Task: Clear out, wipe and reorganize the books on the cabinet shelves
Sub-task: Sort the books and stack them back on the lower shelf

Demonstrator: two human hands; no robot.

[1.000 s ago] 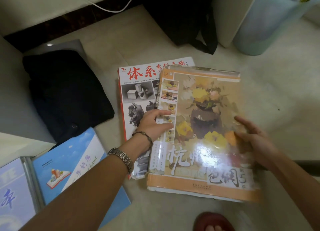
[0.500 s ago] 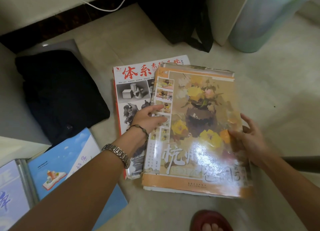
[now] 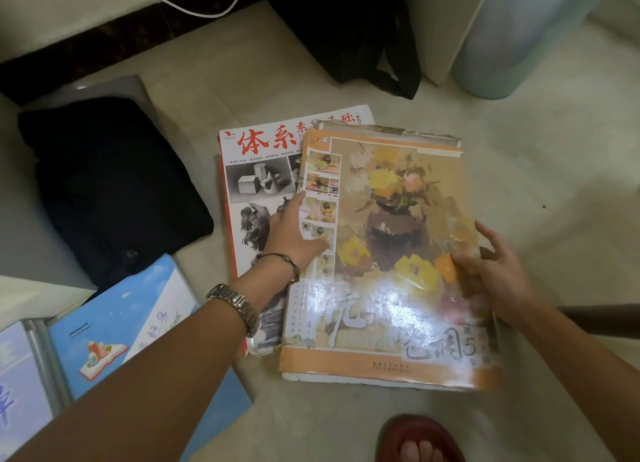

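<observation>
A large art book with an orange border and a painted flower vase (image 3: 398,240) lies on the tiled floor. It partly covers a white sketch book with red characters (image 3: 256,170). My left hand (image 3: 291,233) holds the flower book's left edge, thumb on the cover and index finger stretched along the edge. My right hand (image 3: 495,274) grips the right edge, with the thumb on the cover and the fingers behind it.
Blue-covered books (image 3: 114,326) lie at the lower left beside a black cushion (image 3: 104,184). A black bag (image 3: 360,35) and a pale blue bin (image 3: 512,39) stand at the back. My foot in a red slipper (image 3: 419,441) is just below the books.
Both hands stay at the flower book's edges. My right thumb has come further onto the cover, and my left index finger now reaches higher along the left edge.
</observation>
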